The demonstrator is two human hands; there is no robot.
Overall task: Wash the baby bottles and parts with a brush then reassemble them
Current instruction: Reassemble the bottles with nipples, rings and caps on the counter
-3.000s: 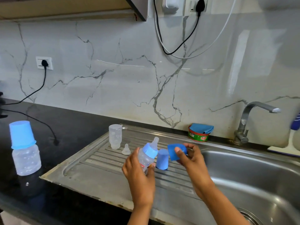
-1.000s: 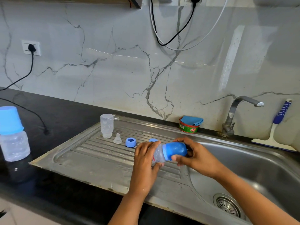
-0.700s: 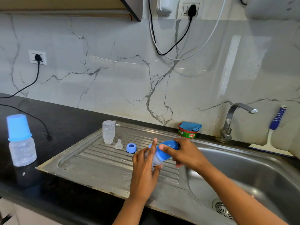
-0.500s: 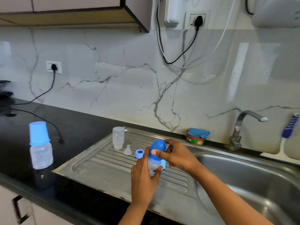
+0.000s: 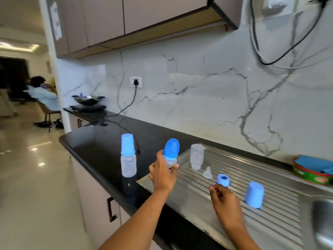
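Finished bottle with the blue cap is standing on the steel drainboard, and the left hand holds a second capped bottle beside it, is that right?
Not quite. The head view shows the finished bottle standing on the black counter, just off the edge of the steel drainboard. The rest holds: the left hand holds a second bottle, also capped, beside it.

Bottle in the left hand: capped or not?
Capped. A blue dome cap covers the top of the bottle, gripped by the left hand.
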